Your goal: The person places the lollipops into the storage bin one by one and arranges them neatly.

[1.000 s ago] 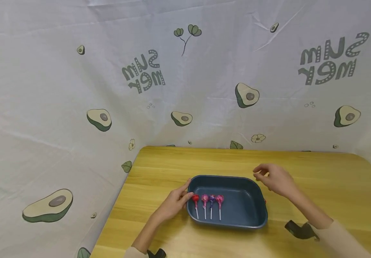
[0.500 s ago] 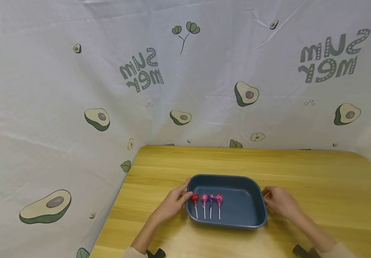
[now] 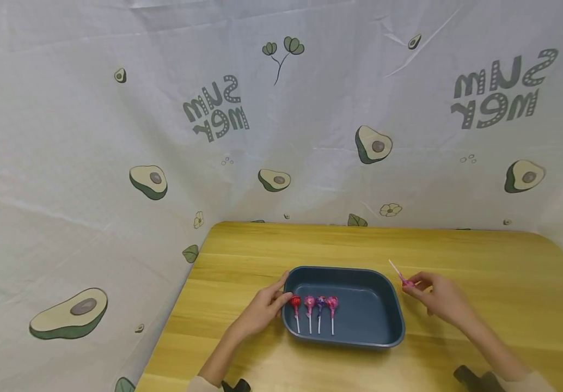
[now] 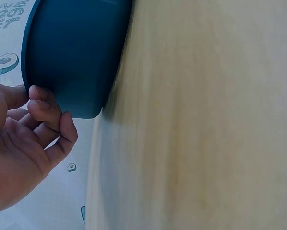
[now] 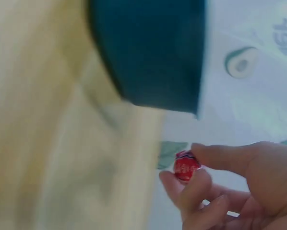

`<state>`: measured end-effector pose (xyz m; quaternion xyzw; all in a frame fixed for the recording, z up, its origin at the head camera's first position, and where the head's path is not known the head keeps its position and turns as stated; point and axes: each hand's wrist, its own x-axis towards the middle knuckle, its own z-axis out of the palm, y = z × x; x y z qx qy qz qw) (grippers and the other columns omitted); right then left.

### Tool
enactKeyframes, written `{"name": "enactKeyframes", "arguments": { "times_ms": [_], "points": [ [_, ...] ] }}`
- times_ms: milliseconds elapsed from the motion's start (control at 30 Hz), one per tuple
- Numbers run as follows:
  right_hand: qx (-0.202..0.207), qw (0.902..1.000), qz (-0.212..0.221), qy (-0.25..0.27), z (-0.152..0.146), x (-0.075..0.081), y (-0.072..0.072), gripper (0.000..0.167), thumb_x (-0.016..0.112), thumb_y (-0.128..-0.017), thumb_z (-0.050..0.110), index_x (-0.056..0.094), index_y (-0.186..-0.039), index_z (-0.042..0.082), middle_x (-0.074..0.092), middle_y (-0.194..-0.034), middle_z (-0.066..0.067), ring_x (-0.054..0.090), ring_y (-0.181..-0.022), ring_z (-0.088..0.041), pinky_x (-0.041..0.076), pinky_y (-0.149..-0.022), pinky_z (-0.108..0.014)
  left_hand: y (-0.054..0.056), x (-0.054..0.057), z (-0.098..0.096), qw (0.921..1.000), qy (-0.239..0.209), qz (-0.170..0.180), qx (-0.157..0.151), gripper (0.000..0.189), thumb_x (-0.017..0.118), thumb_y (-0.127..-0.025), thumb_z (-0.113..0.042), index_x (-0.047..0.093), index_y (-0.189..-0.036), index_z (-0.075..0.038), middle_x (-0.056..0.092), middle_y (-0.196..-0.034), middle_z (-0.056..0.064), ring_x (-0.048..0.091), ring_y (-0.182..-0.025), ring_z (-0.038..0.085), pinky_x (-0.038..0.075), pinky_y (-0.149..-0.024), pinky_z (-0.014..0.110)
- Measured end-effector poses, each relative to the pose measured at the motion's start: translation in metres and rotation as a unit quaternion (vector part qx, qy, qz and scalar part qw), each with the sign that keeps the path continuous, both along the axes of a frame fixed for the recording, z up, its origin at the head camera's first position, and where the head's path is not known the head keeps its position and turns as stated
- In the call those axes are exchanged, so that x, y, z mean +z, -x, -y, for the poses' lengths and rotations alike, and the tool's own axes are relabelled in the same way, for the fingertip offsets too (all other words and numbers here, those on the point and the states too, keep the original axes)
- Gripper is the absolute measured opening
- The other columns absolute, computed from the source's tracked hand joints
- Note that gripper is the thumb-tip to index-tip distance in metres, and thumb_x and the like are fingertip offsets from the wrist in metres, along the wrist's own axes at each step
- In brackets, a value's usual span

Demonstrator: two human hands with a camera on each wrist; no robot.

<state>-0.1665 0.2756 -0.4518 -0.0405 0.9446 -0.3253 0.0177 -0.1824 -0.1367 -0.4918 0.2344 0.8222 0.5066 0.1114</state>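
Note:
A dark blue tray (image 3: 367,318) sits on the table with several lollipops lying in a row toward its left side, among them a red one (image 3: 295,301) and a purple one (image 3: 320,302). Their white sticks point toward me. My left hand (image 3: 262,307) grips the tray's left rim, thumb on the rim and fingers against the outer wall (image 4: 76,62). Just right of the tray, my right hand (image 3: 438,296) pinches a pink-red lollipop (image 3: 408,283) by its wrapped head (image 5: 186,166). Its stick slants up and to the left.
The wooden table (image 3: 311,245) reaches back to a pale curtain (image 3: 320,109) printed with avocados. The tray's raised wall (image 5: 153,57) stands between the right hand and the row of lollipops.
My right hand came down beside the tray's right end and took hold of a lollipop there, then moved slightly right with it. The left hand stays on the tray.

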Motion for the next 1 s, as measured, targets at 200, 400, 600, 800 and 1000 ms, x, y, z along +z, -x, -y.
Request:
{"name": "enactKeyframes", "arguments": {
  "times_ms": [200,400,600,800,1000],
  "points": [
    [-0.005,0.9986,-0.037,0.037,0.000,0.023,0.004,0.034,0.071,-0.100,0.024,0.067,-0.118,-0.004,0.072,-0.099,-0.018,0.052,-0.051,-0.012,0.046,-0.049,-0.027,-0.002,0.003,0.000,1.0000,0.000,0.005,0.006,0.062,0.054,-0.109,-0.026,0.030,-0.163,-0.009,0.055,-0.073,0.014,0.051,-0.062,0.016,0.042,-0.057,0.019],
    [0.049,0.9927,-0.025,0.107,0.014,0.039,0.009,0.033,0.069,-0.101,0.023,0.064,-0.125,0.000,0.070,-0.103,-0.018,0.053,-0.048,-0.016,0.044,-0.046,-0.028,-0.003,0.005,0.000,0.9999,-0.003,0.011,0.011,0.062,0.055,-0.108,-0.026,0.031,-0.163,-0.012,0.053,-0.073,0.005,0.049,-0.061,0.009,0.042,-0.057,0.019],
    [0.115,0.9708,0.033,0.208,0.025,0.039,0.011,0.036,0.064,-0.104,0.017,0.056,-0.133,-0.004,0.073,-0.098,-0.017,0.054,-0.049,-0.022,0.044,-0.043,-0.029,-0.001,0.003,0.000,0.9999,0.000,0.005,0.010,0.062,0.055,-0.109,-0.027,0.031,-0.163,-0.011,0.054,-0.073,0.007,0.048,-0.061,0.006,0.042,-0.057,0.019],
    [0.112,0.9600,0.087,0.241,0.034,0.035,0.014,0.043,0.063,-0.104,0.023,0.056,-0.139,-0.001,0.068,-0.101,-0.014,0.053,-0.055,-0.017,0.044,-0.047,-0.028,-0.001,0.003,0.000,0.9999,0.003,0.005,0.008,0.062,0.054,-0.109,-0.027,0.030,-0.163,-0.010,0.054,-0.073,0.006,0.049,-0.062,0.008,0.042,-0.058,0.019],
    [0.122,0.9719,0.063,0.191,0.046,0.033,0.019,0.037,0.064,-0.104,0.026,0.064,-0.133,0.003,0.069,-0.110,-0.020,0.045,-0.048,-0.013,0.040,-0.044,-0.027,-0.001,0.002,0.000,0.9999,0.001,0.006,0.010,0.062,0.054,-0.109,-0.027,0.030,-0.163,-0.009,0.054,-0.073,0.006,0.051,-0.063,0.013,0.042,-0.058,0.019]
  ]
}}
